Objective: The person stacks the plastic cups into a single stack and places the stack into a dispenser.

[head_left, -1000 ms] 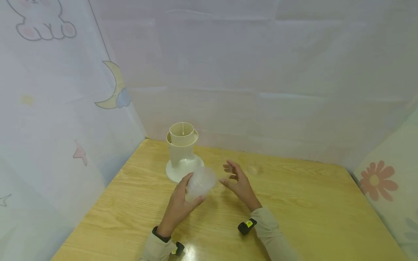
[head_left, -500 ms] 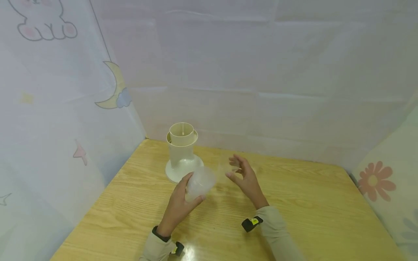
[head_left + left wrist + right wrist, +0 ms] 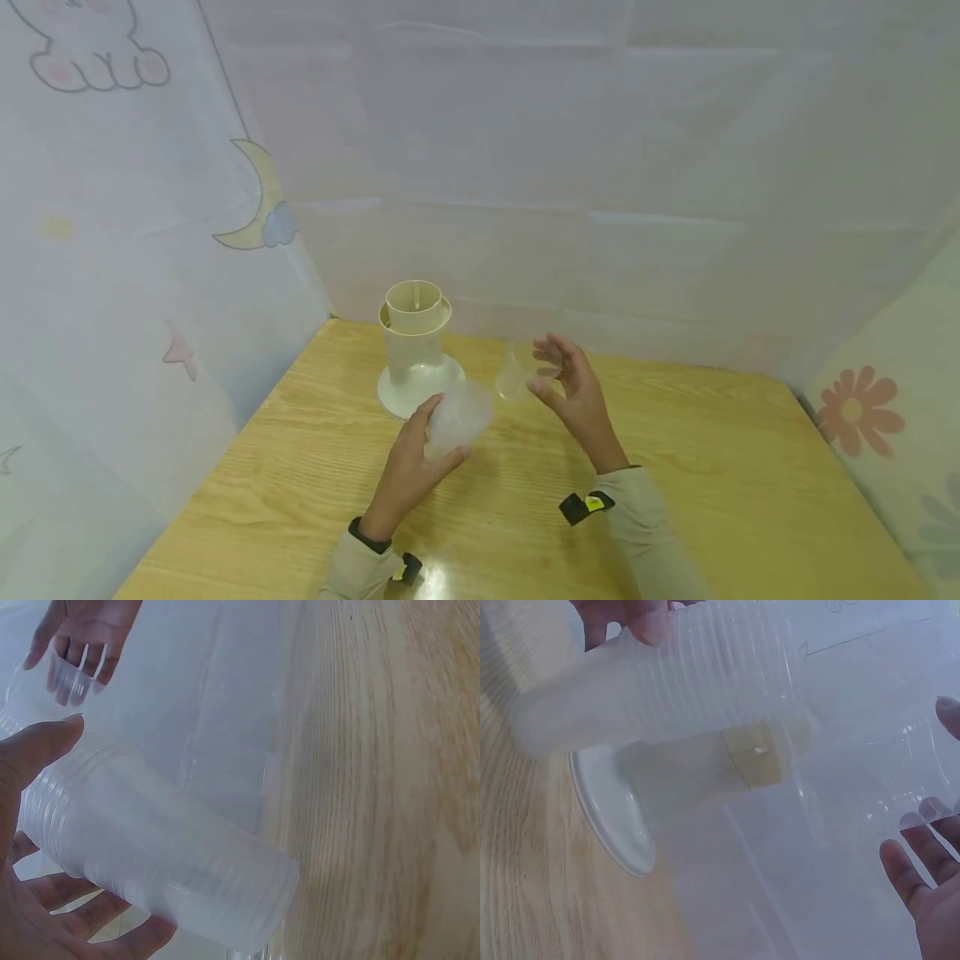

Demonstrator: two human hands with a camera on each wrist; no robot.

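Left hand (image 3: 408,473): thumb and fingers were spread wide around the cup stack and had hold of it, slightly left of the frame's lower centre.
Cup stack (image 3: 461,414): nested translucent plastic cups, lying tilted in the grip; in the left wrist view the ribbed rims were towards the upper left and the bases towards the lower right.
Right hand (image 3: 585,404): thumb and bent fingers held the single cup, with a wide gap between thumb and fingers, right of centre.
Single cup (image 3: 513,379): clear, tilted, to the upper right of the cup stack and apart from it; fingers showed through its wall.
Stand (image 3: 415,354): white round base, upright cylinder with an inner ring at the top; left of centre, just beyond the cup stack.
Sleeves (image 3: 652,533): light beige, lower edge of frame.
Table (image 3: 300,467): yellowish wood grain, under the stand.
Backdrop (image 3: 480,167): pale creased sheet, upper frame; printed moon (image 3: 258,204) at left, red flower (image 3: 861,411) at right.
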